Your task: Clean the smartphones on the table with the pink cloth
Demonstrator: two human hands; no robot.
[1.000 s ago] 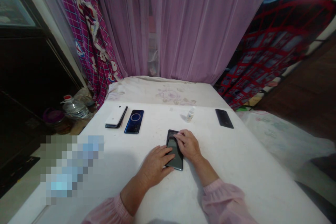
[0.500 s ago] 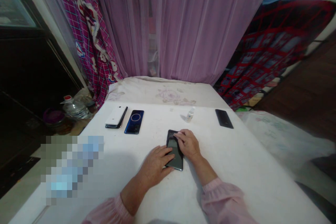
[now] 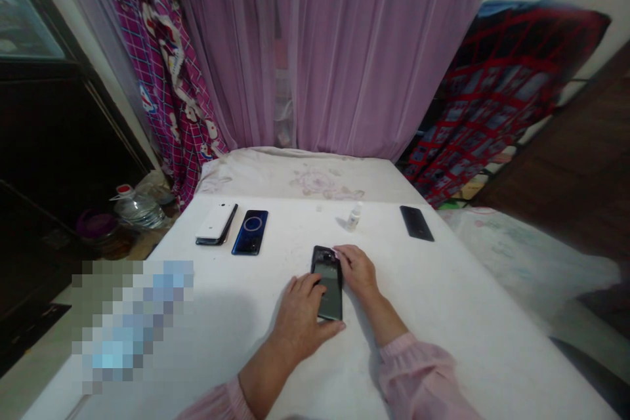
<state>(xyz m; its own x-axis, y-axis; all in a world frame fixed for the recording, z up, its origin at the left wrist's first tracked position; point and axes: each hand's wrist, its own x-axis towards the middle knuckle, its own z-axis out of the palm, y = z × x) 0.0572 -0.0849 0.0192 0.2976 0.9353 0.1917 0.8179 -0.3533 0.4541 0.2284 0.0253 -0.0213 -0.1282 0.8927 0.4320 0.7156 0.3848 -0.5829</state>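
Note:
A dark smartphone (image 3: 333,298) lies with its back up on the white tabletop, its camera area at the far end. My left hand (image 3: 300,315) holds it down, fingers across the back from the left edge and thumb by the near right corner. At the phone's far right edge, beside the cameras, my right hand (image 3: 359,270) is closed in a pinch. A small pale piece (image 3: 336,252) shows at those fingertips; its kind is too small to tell. Beyond the phone stands a small clear bottle (image 3: 353,217) with a whitish label.
At the left lie a white phone (image 3: 215,220) stacked on a dark one, and a blue phone (image 3: 251,233) with a ring on its back. A black phone (image 3: 417,223) lies far right. A blurred-out bluish object (image 3: 142,321) is near the table's left edge. Purple curtains (image 3: 354,46) hang behind.
My left hand has shifted slightly right, its thumb now at the phone's near right corner. My right fingertips have moved from over the camera area to the phone's right edge.

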